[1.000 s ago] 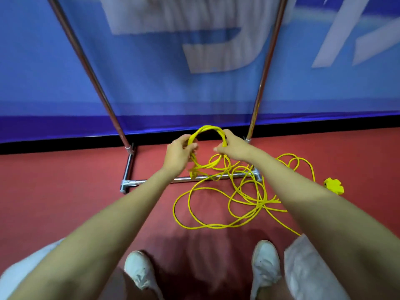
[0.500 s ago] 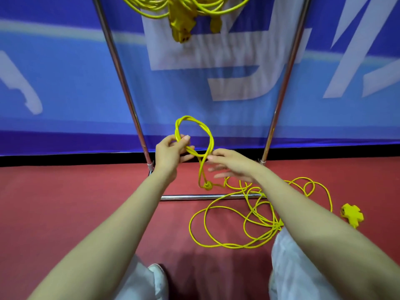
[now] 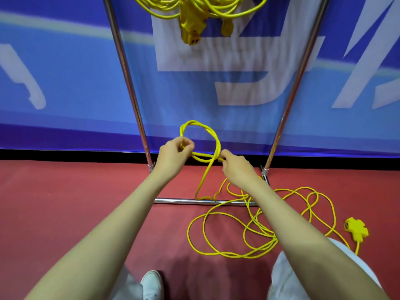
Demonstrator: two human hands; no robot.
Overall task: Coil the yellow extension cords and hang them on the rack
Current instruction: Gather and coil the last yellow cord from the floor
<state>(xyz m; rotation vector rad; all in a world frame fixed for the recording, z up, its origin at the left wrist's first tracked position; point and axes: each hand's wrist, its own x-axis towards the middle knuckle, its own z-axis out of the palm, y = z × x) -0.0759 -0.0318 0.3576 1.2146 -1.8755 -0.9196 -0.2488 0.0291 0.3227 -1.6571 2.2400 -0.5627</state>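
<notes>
Compared with half a second earlier, the right hand [image 3: 238, 167], then spread open beside the cord, now closes on it, and the raised loop stands rounder and wider; the left hand [image 3: 175, 154] keeps its grasp; more of the coiled yellow cords [image 3: 194, 11] hanging from the rack has entered view.

The chrome tubular rack [image 3: 129, 83] is cut off at the upper edge, so its top rail and the tops of the hanging coils are unseen; the right forearm covers part of the slack on the red floor [image 3: 65, 202]; the path of the cord inside the left fist cannot be made out.

Left fingers are curled, pinching the thin yellow extension cord [image 3: 218, 144] at the loop's left base; right thumb and fingers pinch the doubled strands where the loop crosses; from there the cord drops to the rack's base bar and spreads in loose turns over the floor, ending at a yellow cross-shaped socket block [image 3: 356, 229] far right.
</notes>
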